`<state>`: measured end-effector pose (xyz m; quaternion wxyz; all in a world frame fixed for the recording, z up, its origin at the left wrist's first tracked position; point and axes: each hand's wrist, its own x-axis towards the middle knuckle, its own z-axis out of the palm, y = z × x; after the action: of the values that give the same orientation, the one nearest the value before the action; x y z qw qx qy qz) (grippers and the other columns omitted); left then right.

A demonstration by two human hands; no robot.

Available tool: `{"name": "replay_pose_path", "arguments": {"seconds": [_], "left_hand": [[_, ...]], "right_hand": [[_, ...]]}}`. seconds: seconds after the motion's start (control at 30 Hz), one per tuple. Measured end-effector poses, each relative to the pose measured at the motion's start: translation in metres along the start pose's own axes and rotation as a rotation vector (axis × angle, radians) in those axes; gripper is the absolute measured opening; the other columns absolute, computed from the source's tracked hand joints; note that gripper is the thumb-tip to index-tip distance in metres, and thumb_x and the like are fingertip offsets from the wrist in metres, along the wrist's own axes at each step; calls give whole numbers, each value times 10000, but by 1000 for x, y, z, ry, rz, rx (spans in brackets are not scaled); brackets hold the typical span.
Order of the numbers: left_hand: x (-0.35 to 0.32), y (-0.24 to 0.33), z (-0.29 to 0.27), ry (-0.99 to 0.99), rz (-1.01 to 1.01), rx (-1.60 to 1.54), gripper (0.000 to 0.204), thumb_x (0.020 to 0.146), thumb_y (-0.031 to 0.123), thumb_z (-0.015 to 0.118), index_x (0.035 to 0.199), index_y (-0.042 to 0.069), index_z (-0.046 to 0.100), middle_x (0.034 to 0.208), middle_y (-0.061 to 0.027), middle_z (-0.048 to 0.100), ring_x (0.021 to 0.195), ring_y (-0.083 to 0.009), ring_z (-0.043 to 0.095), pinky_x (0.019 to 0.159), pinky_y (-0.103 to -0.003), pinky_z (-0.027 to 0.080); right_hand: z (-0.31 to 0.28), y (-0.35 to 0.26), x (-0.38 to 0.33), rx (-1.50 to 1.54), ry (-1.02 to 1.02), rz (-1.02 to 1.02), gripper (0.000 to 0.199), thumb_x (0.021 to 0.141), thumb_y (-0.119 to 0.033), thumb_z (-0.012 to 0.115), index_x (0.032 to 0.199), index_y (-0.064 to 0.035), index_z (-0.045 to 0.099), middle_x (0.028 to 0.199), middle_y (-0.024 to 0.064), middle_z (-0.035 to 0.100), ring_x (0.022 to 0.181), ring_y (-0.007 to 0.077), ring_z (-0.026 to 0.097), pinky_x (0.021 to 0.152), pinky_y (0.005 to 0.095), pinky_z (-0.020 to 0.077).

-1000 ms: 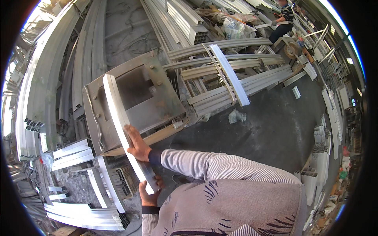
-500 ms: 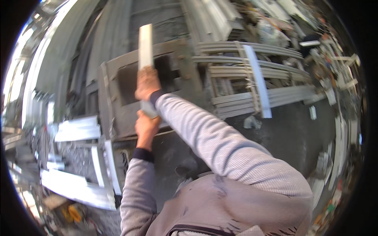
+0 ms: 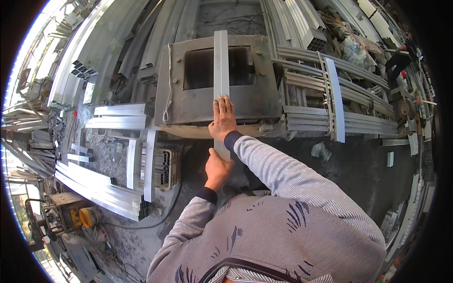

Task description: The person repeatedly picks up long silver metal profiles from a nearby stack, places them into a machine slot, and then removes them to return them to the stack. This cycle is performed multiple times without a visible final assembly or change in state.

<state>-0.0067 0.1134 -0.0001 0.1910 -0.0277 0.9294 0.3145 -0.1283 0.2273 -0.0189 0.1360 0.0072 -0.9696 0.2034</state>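
A long silvery metal profile (image 3: 221, 63) points away from me, passing over the rectangular opening of a dark steel machine top (image 3: 264, 101). My left hand (image 3: 217, 170) is closed around its near end, thumb on the side, with the other fingers partly hidden. Farther along, my right hand (image 3: 223, 117) lies on the upper face, its fingers stretched flat along the metal and the thumb at the left edge. The far end of the profile extends past the back of the opening.
Aluminium profiles (image 3: 96, 188) are stacked at the left, beside a yellow bucket (image 3: 89, 217). Bundled rails (image 3: 306, 120) stand right of the machine, with a flat white strip (image 3: 335, 94) leaning across them. Long tubes (image 3: 108, 42) lie behind. A crumpled plastic scrap (image 3: 321, 151) is on the floor.
My view has swung left and steadied, so the machine, profile and both hands appear farther right. The profile now looks straighter over the opening. My right hand's fingers lie flatter on it.
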Motion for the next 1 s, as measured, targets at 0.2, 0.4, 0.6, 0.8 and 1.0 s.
{"name": "replay_pose_path", "arguments": {"seconds": [0.2, 0.4, 0.6, 0.8, 1.0], "left_hand": [[-47, -47, 15, -28, 30, -27, 607, 800, 310, 810, 1147, -31, 447, 1041, -348, 706, 992, -536, 702, 861, -554, 576], [-109, -104, 21, -56, -42, -74, 631, 791, 328, 856, 1127, -17, 447, 1011, -335, 699, 987, -530, 703, 850, -550, 570], [-126, -116, 16, -12, -111, -50, 637, 773, 298, 874, 1127, -8, 443, 1010, -325, 695, 1005, -532, 698, 842, -557, 567], [-41, -71, 4, 40, 48, -40, 623, 783, 255, 823, 1149, -17, 399, 965, -345, 683, 942, -560, 679, 788, -579, 559], [98, 37, -22, 56, 121, 27, 635, 797, 308, 806, 1167, -27, 414, 984, -350, 707, 960, -550, 691, 840, -581, 567]], "right_hand": [[0, -24, -61, -4, 18, -7, 826, 796, -183, 654, 1528, 122, 422, 1659, 279, 314, 1591, 478, 214, 1317, 559, 188], [4, -61, -142, -34, -137, -44, 851, 863, -301, 655, 1559, 117, 398, 1656, 299, 311, 1592, 490, 192, 1305, 586, 189], [9, -73, -152, 18, -188, -95, 865, 866, -339, 646, 1551, 129, 400, 1653, 321, 300, 1580, 508, 195, 1303, 600, 186], [14, -36, -60, 41, -59, -97, 849, 825, -293, 676, 1520, 131, 432, 1642, 320, 315, 1575, 506, 214, 1309, 589, 190], [2, 42, 101, -69, 48, -102, 848, 802, -320, 684, 1502, 112, 477, 1612, 308, 396, 1558, 480, 272, 1313, 544, 195]]}}
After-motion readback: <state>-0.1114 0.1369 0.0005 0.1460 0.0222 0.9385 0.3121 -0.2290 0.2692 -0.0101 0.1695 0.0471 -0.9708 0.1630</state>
